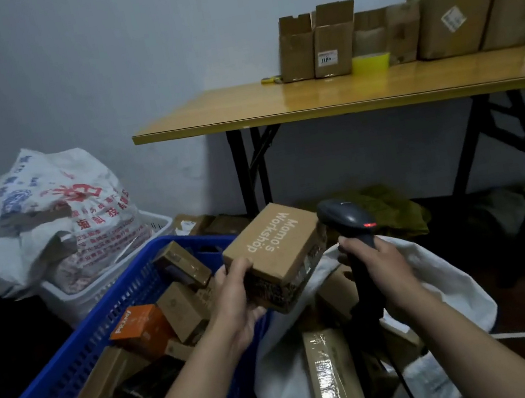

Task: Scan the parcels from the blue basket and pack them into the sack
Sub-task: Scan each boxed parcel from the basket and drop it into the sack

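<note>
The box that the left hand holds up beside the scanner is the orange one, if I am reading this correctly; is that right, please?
Not quite. In the head view the left hand holds up a brown cardboard box printed Momo's Workshop beside the scanner; the orange box lies in the blue basket.

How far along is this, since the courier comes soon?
Done: a taped parcel and others lie in the white sack. In hand: the left hand holds the Momo's Workshop box, the right hand grips the barcode scanner. Left: the blue basket holds many parcels.
</note>
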